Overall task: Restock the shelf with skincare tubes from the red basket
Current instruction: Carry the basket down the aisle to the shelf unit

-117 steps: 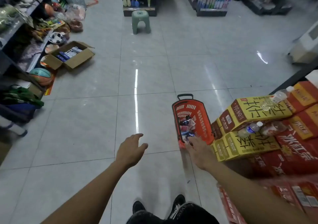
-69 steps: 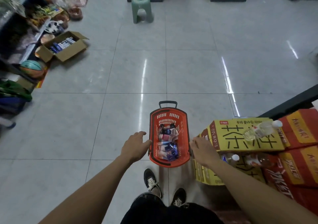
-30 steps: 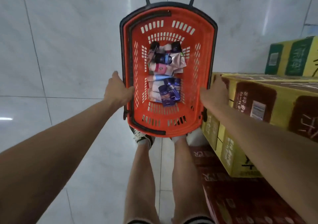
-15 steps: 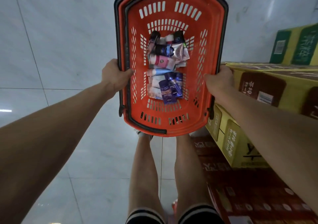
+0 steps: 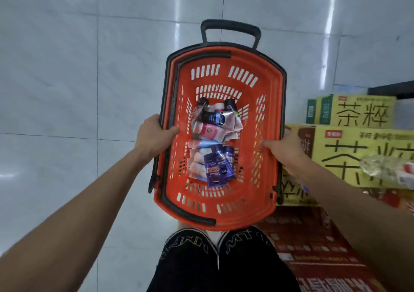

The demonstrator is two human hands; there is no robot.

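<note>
Basket (image 5: 266,116), red slotted plastic, black-rimmed, tubes (image 5: 212,143) inside.

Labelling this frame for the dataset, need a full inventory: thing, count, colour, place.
red basket: one, red with black rim and black pull handle at the far end, held above the floor, centre.
skincare tubes: a pile, exact count unclear; dark blue, pink, white; on the basket bottom.
yellow cartons: at least two, yellow with black characters, stacked on the right.
red cartons: count unclear, red, lower right under the yellow ones.
plastic bottle: one, clear, lying on a yellow carton, right edge.
floor: pale glossy tiles.
left hand: grips the basket's left rim.
right hand: grips the right rim.
legs: two, black shorts, bottom centre.
</note>
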